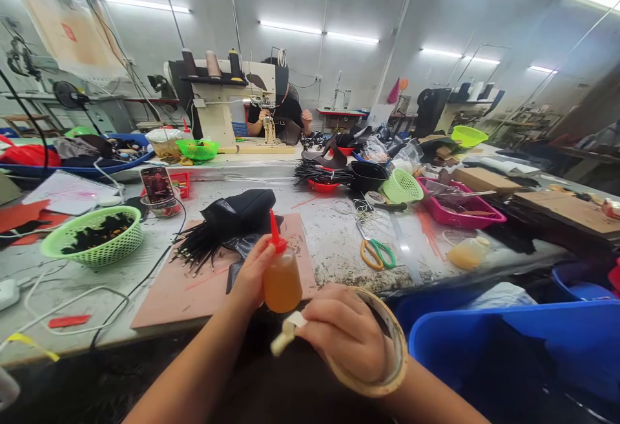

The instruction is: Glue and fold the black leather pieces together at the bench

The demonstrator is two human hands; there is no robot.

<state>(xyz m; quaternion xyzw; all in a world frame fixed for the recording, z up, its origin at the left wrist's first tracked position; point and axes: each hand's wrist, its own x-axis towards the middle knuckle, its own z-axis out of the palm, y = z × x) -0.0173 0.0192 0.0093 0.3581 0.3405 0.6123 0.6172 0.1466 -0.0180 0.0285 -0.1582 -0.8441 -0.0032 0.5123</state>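
Note:
My left hand [252, 276] is wrapped round a small squeeze bottle [281, 278] of amber liquid with a red pointed nozzle, held upright above the table's near edge. My right hand [345, 332] is closed on a small pale brush-like piece [287, 336] just below the bottle. A roll of tape [393, 346] sits round my right wrist like a bangle. Beyond the bottle a pinkish work board [194, 282] carries black leather pieces [239, 212] and a bundle of thin black strips [196, 251].
A green basket [97, 235] of black bits and a phone [157, 185] stand at left. Scissors [375, 253] with green and orange handles, a pink tray [458, 207], a green basket [405, 186] and a blue bin [523, 346] lie to the right. A person works at a sewing machine [227, 107] behind.

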